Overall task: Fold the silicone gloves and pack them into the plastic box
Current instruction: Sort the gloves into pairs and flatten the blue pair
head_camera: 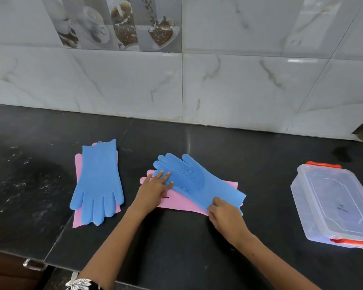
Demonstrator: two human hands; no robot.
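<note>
Counter (176,237) black, slick. Box (331,204) far right, lid on, must open before packing. Blue glove (195,181) askew over pink glove (176,200): fold may skew. Left hand (155,190) flat, fingers apart, pressing; right hand (224,214) pinching blue cuff, silicone may slip.

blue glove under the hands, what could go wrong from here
1. The blue glove lies crooked across the pink glove, so a fold now may drag both out of line.
2. The plastic box has its lid on, so a folded glove might spring open while the hands free up.
</note>
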